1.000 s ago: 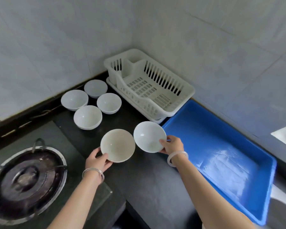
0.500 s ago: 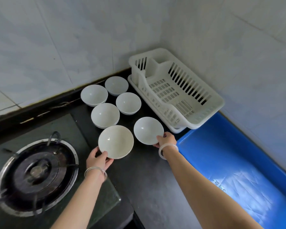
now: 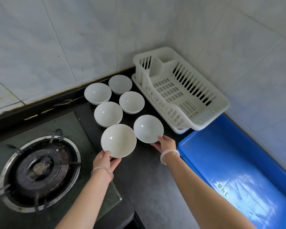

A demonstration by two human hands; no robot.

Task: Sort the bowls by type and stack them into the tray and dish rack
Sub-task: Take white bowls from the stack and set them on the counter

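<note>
My left hand (image 3: 106, 161) grips the near rim of a wide cream bowl (image 3: 118, 140), thumb inside the rim. My right hand (image 3: 165, 143) pinches the near rim of a white bowl (image 3: 148, 128) beside it. Both bowls sit low over the dark counter; I cannot tell whether they touch it. Behind them stand several white bowls, the nearest two being one (image 3: 108, 113) on the left and one (image 3: 131, 102) on the right. A white dish rack (image 3: 203, 103) stands in the corner, with nothing in it. To its right lies a blue tray (image 3: 205, 146), nothing in it.
A gas burner (image 3: 38, 169) on a glass hob fills the left front. Tiled walls close the counter at the back and right. The dark counter (image 3: 149, 187) runs between my forearms toward its near edge.
The view has swung left and down. Both held bowls have dropped lower and closer to the other bowls, tilting from facing me to nearly level.
</note>
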